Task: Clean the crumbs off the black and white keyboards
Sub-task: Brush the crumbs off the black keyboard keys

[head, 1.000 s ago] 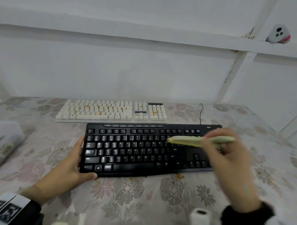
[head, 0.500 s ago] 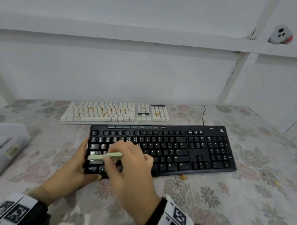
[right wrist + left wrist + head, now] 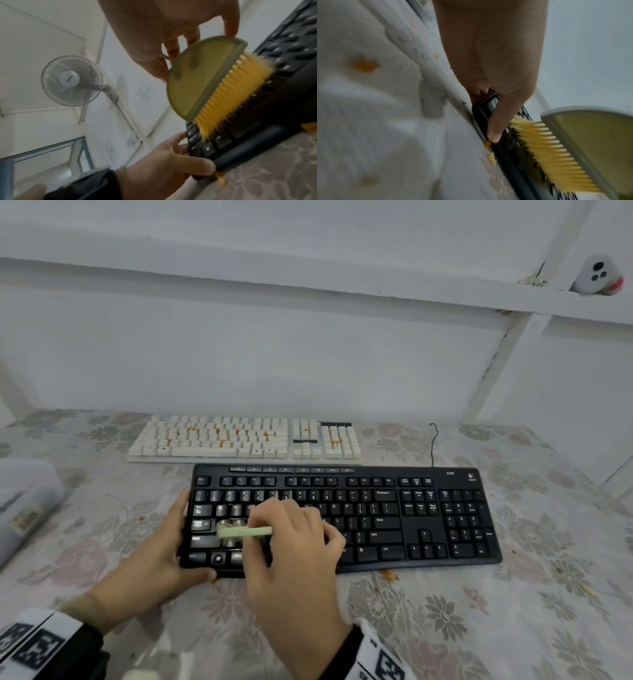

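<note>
Gripping green brush (image 3: 245, 531), right hand (image 3: 294, 546) sets bristles on black keyboard (image 3: 394, 518) left keys | left hand (image 3: 161, 556) clasps its left edge | white keyboard (image 3: 239, 440) behind, crumbed, on desk (image 3: 479, 628)

Looks like a plain room w/ a makeshift desk: floral tablecloth (image 3: 445, 628), bare white walls (image 3: 274, 354), wall-mounted fan (image 3: 72, 79), papers pinned up (image 3: 144, 93).

Wall fan (image 3: 72, 79), floral tablecloth (image 3: 445, 611)
</note>
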Motion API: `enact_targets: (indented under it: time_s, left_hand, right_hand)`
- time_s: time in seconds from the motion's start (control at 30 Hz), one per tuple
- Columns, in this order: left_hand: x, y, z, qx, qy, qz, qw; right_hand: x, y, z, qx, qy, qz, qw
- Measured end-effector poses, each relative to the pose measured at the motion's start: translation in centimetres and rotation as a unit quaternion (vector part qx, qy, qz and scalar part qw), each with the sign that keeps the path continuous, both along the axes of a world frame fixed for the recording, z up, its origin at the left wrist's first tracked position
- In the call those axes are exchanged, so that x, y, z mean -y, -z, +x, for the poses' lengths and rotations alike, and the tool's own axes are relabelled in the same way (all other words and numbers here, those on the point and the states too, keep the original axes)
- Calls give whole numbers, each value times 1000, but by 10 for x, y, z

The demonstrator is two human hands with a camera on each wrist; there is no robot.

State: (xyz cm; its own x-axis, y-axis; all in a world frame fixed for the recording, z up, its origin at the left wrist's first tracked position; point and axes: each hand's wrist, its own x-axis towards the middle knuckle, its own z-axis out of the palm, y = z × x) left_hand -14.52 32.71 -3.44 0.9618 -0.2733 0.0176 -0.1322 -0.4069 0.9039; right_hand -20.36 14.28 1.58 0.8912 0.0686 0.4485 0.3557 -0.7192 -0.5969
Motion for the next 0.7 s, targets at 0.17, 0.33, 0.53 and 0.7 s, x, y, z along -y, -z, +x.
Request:
enact_targets:
  time_s: [0.17,0.33,0.53,0.7]
  left_hand:
    - [0,3,3,39,-14,25,999]
    - [-1,8,3,8,-21,-4,1000]
    - [0,8,4,12,-9,-13,1000]
    - [-2,9,4,2,-12,-13,1000]
  right_hand:
    - [-3,-6,-5,-34,-67,67,995]
    - [15,1,-4,-3,22,18,1000]
    - [21,-7,-9,-59,-54,73,994]
    - [37,1,-10,15,57,22,998]
